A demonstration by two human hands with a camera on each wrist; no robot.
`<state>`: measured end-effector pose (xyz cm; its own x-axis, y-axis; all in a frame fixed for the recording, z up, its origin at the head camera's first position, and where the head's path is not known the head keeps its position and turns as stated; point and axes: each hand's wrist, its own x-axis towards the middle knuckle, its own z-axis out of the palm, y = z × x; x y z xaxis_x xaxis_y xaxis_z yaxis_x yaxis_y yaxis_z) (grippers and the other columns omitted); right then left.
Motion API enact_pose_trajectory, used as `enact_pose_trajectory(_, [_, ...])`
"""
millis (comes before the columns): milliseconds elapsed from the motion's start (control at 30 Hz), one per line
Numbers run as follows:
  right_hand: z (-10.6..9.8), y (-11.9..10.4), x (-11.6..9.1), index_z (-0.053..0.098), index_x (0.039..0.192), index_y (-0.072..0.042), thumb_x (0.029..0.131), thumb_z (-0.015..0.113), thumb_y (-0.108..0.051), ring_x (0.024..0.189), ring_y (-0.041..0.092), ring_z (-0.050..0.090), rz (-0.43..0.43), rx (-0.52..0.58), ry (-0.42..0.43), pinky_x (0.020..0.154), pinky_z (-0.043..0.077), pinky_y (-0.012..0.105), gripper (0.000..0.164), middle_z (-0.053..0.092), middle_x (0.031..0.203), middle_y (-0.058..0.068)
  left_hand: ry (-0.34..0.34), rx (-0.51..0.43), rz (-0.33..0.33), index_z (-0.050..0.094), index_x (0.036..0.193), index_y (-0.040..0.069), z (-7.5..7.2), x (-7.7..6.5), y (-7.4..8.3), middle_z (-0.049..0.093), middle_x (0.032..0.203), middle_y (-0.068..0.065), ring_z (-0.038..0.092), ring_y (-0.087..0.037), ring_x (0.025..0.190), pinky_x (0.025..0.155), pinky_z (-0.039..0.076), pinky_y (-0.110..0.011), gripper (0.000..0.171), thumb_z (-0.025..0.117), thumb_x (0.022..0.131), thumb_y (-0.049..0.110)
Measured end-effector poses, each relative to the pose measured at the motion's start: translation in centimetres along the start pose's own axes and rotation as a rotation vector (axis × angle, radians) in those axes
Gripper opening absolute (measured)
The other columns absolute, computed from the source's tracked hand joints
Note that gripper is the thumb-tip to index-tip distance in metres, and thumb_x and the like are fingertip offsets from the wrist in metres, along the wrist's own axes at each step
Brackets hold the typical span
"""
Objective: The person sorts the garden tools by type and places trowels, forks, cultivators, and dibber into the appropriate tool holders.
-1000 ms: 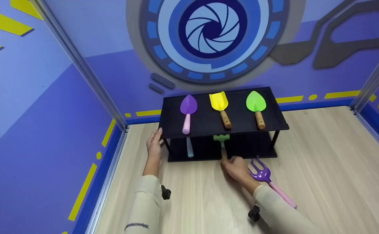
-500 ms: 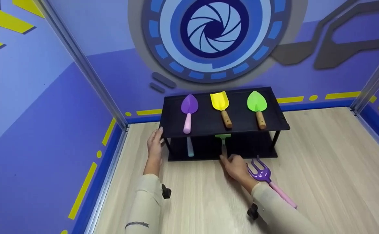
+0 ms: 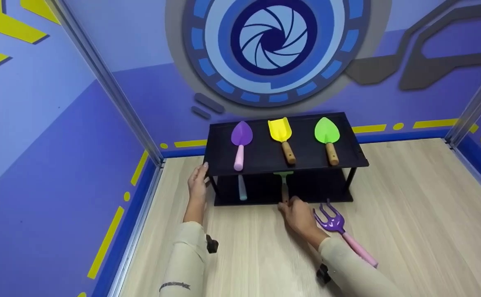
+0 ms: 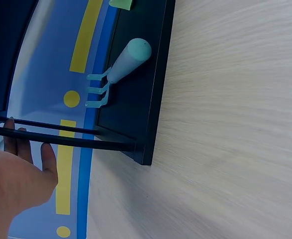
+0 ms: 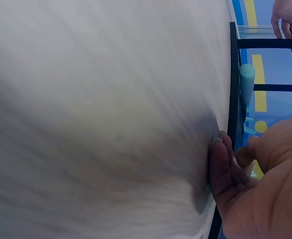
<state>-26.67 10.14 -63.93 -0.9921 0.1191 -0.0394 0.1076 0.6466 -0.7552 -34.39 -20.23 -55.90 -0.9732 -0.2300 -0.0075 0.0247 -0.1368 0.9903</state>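
Note:
My right hand [image 3: 300,216] pinches the wooden handle end of a green hand rake [image 3: 285,192] at the front edge of the lower shelf board. The rake's head points inward, partly hidden beneath the upper board. In the right wrist view, the handle's round end [image 5: 244,157] shows between thumb and fingers. At the left end of the black two-tier shelf [image 3: 306,144], my left hand [image 3: 197,181] touches the upper board's corner with fairly straight fingers, beside the thin posts [image 4: 61,139]. A light blue three-pronged hand fork [image 4: 128,62] lies on the lower board, left of the rake.
On the upper board lie a purple trowel [image 3: 241,134], a yellow shovel [image 3: 280,130] and a green trowel [image 3: 327,131]. A purple fork with a pink handle [image 3: 360,249] lies on the wooden tabletop [image 3: 413,198] by my right forearm. Printed walls stand behind and at the sides.
The green rake has gone slightly deeper under the upper board, so less of its head shows. My right hand has eased slightly left; my left hand stays at the shelf corner.

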Motion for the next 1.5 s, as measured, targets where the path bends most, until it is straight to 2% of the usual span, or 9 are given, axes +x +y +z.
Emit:
enact_pose_trajectory(100, [0.0, 0.2, 0.1, 0.07, 0.105, -0.005, 0.104, 0.07, -0.04, 0.068, 0.016, 0.06, -0.014, -0.004, -0.002, 0.06, 0.049, 0.03, 0.035, 0.073, 0.084, 0.006, 0.003, -0.01, 0.006, 0.072, 0.109, 0.016, 0.1, 0.0, -0.1, 0.07, 0.126, -0.003, 0.058, -0.029, 0.135, 0.121, 0.044, -0.056, 0.025, 0.057, 0.11, 0.035])
enact_pose_trajectory(300, [0.1, 0.7, 0.5, 0.069, 0.097, -0.007, 0.104, 0.07, -0.042, 0.067, 0.016, 0.059, -0.043, -0.023, 0.021, 0.06, 0.048, 0.032, 0.036, 0.071, 0.081, 0.006, -0.017, -0.01, 0.013, 0.072, 0.12, 0.014, 0.1, 0.0, 0.0, 0.067, 0.14, -0.009, 0.055, -0.03, 0.142, 0.124, 0.041, -0.057, 0.028, 0.056, 0.111, 0.034])
enact_pose_trajectory(533, [0.2, 1.3, 1.3, 0.064, 0.081, -0.011, 0.1, 0.076, -0.04, 0.061, 0.014, 0.052, -0.053, 0.054, 0.025, 0.057, 0.04, 0.028, 0.037, 0.059, 0.07, 0.0, -0.005, 0.005, 0.022, 0.072, 0.118, 0.012, 0.1, -0.3, -0.1, 0.07, 0.127, -0.004, 0.058, -0.03, 0.135, 0.121, 0.043, -0.057, 0.03, 0.057, 0.11, 0.037])
enact_pose_trajectory(667, [-0.2, 1.6, 1.7, 0.064, 0.074, -0.013, 0.099, 0.077, -0.042, 0.048, 0.013, 0.056, 0.005, 0.143, -0.032, 0.049, 0.043, 0.026, 0.041, 0.059, 0.058, -0.001, -0.004, 0.016, 0.021, 0.071, 0.127, 0.01, 0.0, -0.4, -0.2, 0.069, 0.136, -0.009, 0.057, -0.03, 0.139, 0.122, 0.042, -0.058, 0.035, 0.056, 0.111, 0.036])
enact_pose_trajectory(767, [-0.5, 1.6, 1.7, 0.066, 0.071, -0.01, 0.1, 0.075, -0.045, 0.041, 0.016, 0.06, 0.064, 0.229, -0.087, 0.044, 0.049, 0.028, 0.047, 0.062, 0.053, 0.002, -0.019, 0.033, 0.016, 0.068, 0.132, 0.008, 0.0, -0.4, -0.1, 0.065, 0.142, -0.013, 0.055, -0.031, 0.142, 0.124, 0.041, -0.059, 0.04, 0.055, 0.111, 0.039])
enact_pose_trajectory(933, [-0.9, 1.3, 1.8, 0.068, 0.07, -0.004, 0.1, 0.074, -0.049, 0.039, 0.016, 0.061, 0.164, 0.333, -0.133, 0.042, 0.052, 0.03, 0.054, 0.063, 0.053, 0.004, -0.038, 0.057, -0.011, 0.061, 0.144, 0.009, 0.0, -0.4, 0.2, 0.058, 0.154, -0.014, 0.049, -0.033, 0.149, 0.127, 0.037, -0.058, 0.049, 0.054, 0.11, 0.044])
enact_pose_trajectory(1100, [-0.8, 0.9, 2.0, 0.07, 0.068, -0.004, 0.097, 0.075, -0.056, 0.039, 0.016, 0.061, 0.246, 0.348, -0.143, 0.04, 0.05, 0.03, 0.059, 0.065, 0.052, 0.004, -0.037, 0.054, -0.029, 0.06, 0.147, 0.009, -0.3, -0.5, 0.2, 0.057, 0.157, -0.013, 0.047, -0.031, 0.152, 0.128, 0.036, -0.057, 0.051, 0.054, 0.11, 0.044])
enact_pose_trajectory(1333, [-0.7, 0.5, 2.2, 0.072, 0.067, -0.002, 0.094, 0.077, -0.057, 0.037, 0.016, 0.06, 0.271, 0.382, -0.102, 0.04, 0.052, 0.031, 0.062, 0.062, 0.049, 0.005, -0.044, 0.056, -0.034, 0.056, 0.152, 0.009, 0.0, -0.3, 0.1, 0.054, 0.16, -0.013, 0.045, -0.032, 0.154, 0.129, 0.035, -0.057, 0.055, 0.054, 0.11, 0.045])
enact_pose_trajectory(1500, [-0.6, 0.3, 2.7, 0.074, 0.07, 0.0, 0.093, 0.078, -0.059, 0.036, 0.017, 0.059, 0.306, 0.383, -0.103, 0.038, 0.051, 0.032, 0.063, 0.061, 0.048, 0.005, -0.032, 0.04, -0.027, 0.06, 0.147, 0.008, 0.0, -0.1, 0.0, 0.057, 0.157, -0.016, 0.048, -0.032, 0.152, 0.128, 0.036, -0.058, 0.051, 0.054, 0.111, 0.043])
